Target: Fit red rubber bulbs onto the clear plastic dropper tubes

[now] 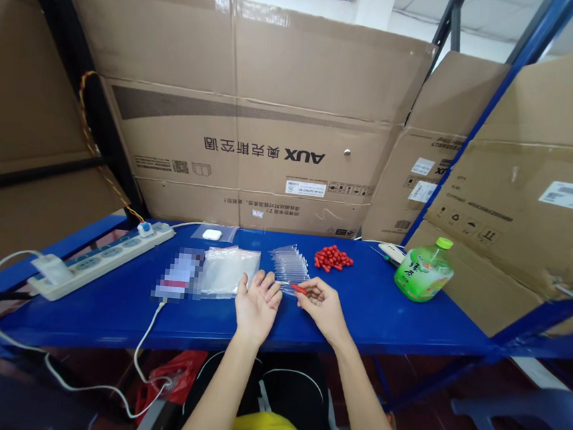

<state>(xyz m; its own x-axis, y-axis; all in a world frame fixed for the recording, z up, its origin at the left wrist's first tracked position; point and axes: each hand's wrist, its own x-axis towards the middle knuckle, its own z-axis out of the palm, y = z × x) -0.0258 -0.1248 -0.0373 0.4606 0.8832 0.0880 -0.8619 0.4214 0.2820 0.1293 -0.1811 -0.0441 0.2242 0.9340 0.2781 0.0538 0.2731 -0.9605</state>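
Note:
My left hand (257, 303) rests on the blue table (383, 310), fingers curled upward by the near end of a row of clear plastic tubes (289, 263); whether a tube is in it I cannot make out. My right hand (322, 302) pinches a small red capsule (299, 288) between thumb and fingertips, right beside the tubes. A pile of red capsules (333, 258) lies behind the right hand.
Clear plastic bags (229, 270) lie left of the tubes. A white power strip (99, 259) with cables sits at far left. A green drink bottle (423, 270) lies at right. A small white case (212, 234) rests near the cardboard boxes (256, 105).

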